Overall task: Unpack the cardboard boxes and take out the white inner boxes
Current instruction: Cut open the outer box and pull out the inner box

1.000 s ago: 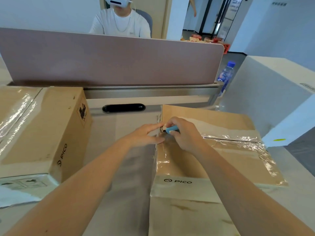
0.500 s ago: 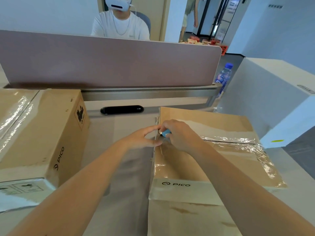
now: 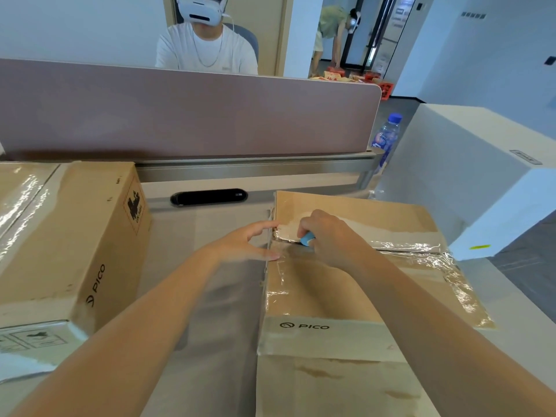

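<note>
A matte brown cardboard box, sealed with glossy, wrinkled clear tape, sits on the grey desk at right. The right hand grips a small blue cutter at the taped seam; since a second ago it has slid rightward. The left hand, fingers straight, braces the box's left edge.

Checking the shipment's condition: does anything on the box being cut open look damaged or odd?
Yes. The cardboard box shows brown stains on its near face, and its clear tape lies wrinkled. The right hand holds a blue cutter at the seam.
</note>
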Motion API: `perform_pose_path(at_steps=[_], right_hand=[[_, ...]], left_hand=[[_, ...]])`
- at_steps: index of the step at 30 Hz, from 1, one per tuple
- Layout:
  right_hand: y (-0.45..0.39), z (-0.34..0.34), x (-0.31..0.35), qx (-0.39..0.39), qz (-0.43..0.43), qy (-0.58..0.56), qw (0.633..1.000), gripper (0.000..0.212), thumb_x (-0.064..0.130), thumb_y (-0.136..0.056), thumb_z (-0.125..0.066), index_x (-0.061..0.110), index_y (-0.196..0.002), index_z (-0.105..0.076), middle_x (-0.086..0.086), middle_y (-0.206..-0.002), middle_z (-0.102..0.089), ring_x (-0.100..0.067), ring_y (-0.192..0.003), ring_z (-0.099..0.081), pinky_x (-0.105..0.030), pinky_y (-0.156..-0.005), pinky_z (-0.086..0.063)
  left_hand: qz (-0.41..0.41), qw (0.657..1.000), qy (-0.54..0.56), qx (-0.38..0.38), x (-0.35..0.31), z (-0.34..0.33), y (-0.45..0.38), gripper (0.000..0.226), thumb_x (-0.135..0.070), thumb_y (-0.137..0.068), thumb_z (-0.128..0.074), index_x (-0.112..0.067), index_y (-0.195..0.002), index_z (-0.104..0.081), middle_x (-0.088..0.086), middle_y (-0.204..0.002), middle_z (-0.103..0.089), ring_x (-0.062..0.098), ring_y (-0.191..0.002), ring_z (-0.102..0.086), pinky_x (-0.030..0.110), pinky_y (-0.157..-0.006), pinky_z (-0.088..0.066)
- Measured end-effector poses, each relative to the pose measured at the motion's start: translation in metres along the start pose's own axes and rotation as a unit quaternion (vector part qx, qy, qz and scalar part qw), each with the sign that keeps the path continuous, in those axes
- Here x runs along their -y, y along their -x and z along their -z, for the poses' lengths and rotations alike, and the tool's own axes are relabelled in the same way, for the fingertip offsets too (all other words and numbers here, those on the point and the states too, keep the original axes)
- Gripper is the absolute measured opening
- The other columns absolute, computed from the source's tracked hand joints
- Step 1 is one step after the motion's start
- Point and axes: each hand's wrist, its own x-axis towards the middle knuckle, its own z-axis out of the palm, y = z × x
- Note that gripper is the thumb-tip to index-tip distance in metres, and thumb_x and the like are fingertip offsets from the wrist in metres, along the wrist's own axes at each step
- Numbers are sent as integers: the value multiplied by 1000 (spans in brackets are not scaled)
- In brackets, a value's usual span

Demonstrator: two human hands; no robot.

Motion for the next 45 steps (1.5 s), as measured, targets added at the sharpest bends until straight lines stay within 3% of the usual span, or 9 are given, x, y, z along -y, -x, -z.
perform_pose_path(at_steps=[11,16,21,25,33,38,41,43,45], right_hand=[[14,11,-32,-7,-51,4,999,31,1,-88,-50,15,-116,-57,-3,-115,-52,-23,-105,-50,-28,-86,-40],[20,7,-41,-82,-51,-132,987,20,0,-81,-58,10,-99,-59,-1,-92,-55,-16,-85,-47,-20,-67,-38],[22,0,-45,-105,-46,-171,979,24,0,-83,-57,9,-105,-62,-6,-106,-61,-21,-94,-52,-26,-82,-39],[20,-5,-49,-84,-36,-113,989,24,4,-88,-53,11,-110,-59,-10,-106,-56,-26,-97,-53,-28,-79,-37],[28,-1,-75,-67,-41,-43,996,25,-2,-85,-50,9,-106,-58,-2,-92,-40,-19,-83,-40,-27,-73,-34],[36,0,-92,-77,-62,-45,994,26,-4,-83,-51,6,-106,-58,-2,-92,-39,-17,-84,-38,-24,-71,-30],[40,0,-100,-90,-76,-61,991,27,-7,-83,-50,5,-105,-59,-3,-92,-39,-18,-84,-38,-23,-70,-29],[42,-1,-102,-101,-79,-72,989,28,-9,-82,-50,4,-105,-60,-4,-93,-38,-18,-85,-38,-23,-71,-30],[44,-1,-102,-109,-81,-74,988,30,-9,-83,-51,6,-107,-60,-3,-95,-36,-18,-86,-39,-23,-73,-32]], left_hand=[[4,1000,-13,-10,-14,1,6,69,-18,-83,-68,-30,-141,-32,-6,-151,-26,13,-140,-21,23,-106,-20],[-16,979,-190,-67,-39,-10,2,84,-34,-74,-76,-28,-144,-29,0,-155,-15,19,-142,-8,37,-114,-12],[-56,946,-313,-64,-55,-32,-12,92,-53,-71,-71,-27,-146,-24,-1,-157,-10,19,-144,-3,36,-116,-6],[-57,921,-383,-43,-53,-42,-22,94,-64,-71,-63,-28,-147,-21,-1,-157,-9,18,-144,-5,36,-115,-7],[-56,915,-397,-39,-45,-41,-25,96,-71,-68,-61,-31,-146,-22,-3,-157,-7,19,-144,-3,40,-116,-5],[-54,909,-412,-33,-51,-40,-25,107,-79,-51,-43,-32,-145,-25,-2,-156,-11,19,-143,-4,43,-115,1],[-50,900,-433,-25,-58,-40,-23,101,-81,-58,-55,-26,-141,-34,2,-154,-17,20,-141,-10,39,-115,-3],[-60,898,-435,-32,-66,-45,-25,91,-81,-56,-57,-18,-122,-48,5,-150,-25,21,-138,-16,35,-112,-10],[-73,905,-417,-36,-75,-55,-31,83,-73,-61,-62,-15,-120,-48,6,-153,-19,23,-141,-11,35,-114,-9]])
